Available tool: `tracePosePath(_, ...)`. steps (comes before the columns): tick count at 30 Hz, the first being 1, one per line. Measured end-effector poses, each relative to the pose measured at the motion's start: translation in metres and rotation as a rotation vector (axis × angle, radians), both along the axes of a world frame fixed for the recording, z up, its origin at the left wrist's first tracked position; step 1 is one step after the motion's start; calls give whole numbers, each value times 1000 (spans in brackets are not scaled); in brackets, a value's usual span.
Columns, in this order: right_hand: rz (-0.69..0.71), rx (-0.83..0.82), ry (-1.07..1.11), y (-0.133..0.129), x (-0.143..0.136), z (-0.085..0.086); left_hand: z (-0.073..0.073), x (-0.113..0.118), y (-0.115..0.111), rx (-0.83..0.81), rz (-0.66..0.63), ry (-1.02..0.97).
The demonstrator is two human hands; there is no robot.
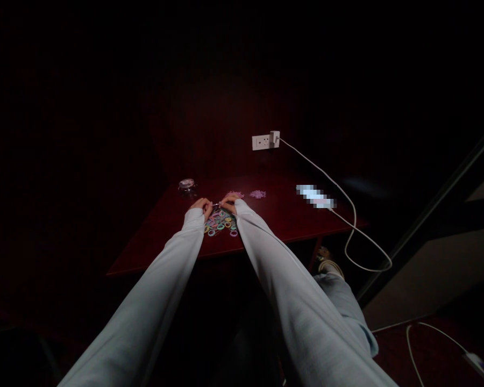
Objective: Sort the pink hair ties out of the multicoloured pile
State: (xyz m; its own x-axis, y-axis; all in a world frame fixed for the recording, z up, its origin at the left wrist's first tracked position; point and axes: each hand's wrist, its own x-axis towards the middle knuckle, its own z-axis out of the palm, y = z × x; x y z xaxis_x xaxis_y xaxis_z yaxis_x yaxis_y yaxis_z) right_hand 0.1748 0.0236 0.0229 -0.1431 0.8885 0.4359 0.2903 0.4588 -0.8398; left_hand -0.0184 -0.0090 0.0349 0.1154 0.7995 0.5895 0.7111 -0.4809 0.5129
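Over a loose pile of colourful hair ties (221,221), both of my hands meet close together. My left hand (202,206) has its fingers pinched on one end of a small pale band (216,204). The other end is between the closed fingers of my right hand (229,203). The band is too small and dark to see in detail. Just behind my right hand lies a pink heap of small pieces (234,194), partly hidden by it. A lilac heap (258,194) sits apart to the right.
A clear lidded jar (187,186) stands at the back left of the dark red table (145,244). On the right lies a blurred, bright phone-like device (315,196). Its white cable (353,207) loops past the table edge to a charger (275,138) in the wall socket (260,142).
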Motion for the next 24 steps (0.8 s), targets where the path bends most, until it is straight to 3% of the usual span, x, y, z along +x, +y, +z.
tracePosePath(9, -131, 33, 75, 0, 3, -4, 8, 8, -18, 24, 139, -62)
tracePosePath(18, -344, 15, 69, -8, 7, 4, 20, 13, -32, -15, 398, 35)
tracePosePath(24, -365, 1, 0, -13, 8, 5, 22, 14, -34, -44, 423, 111)
